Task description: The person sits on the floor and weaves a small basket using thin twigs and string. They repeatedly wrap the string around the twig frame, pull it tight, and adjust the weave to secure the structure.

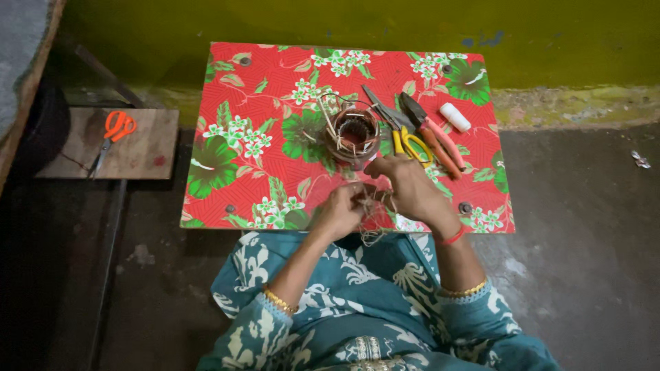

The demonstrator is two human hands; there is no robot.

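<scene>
Over the floral table point(234, 185), both hands' fingers point(354, 206) pinch tangled thin wires point(371, 206).

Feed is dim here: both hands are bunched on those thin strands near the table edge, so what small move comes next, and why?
Probably draw the strands taut between the left hand and right hand. They hang loose and tangled below the fingers, just short of the wound coil ring.

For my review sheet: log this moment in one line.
left hand: pinching thread | right hand: on thread | coil: on table | scissors, pliers: right of coil
</scene>
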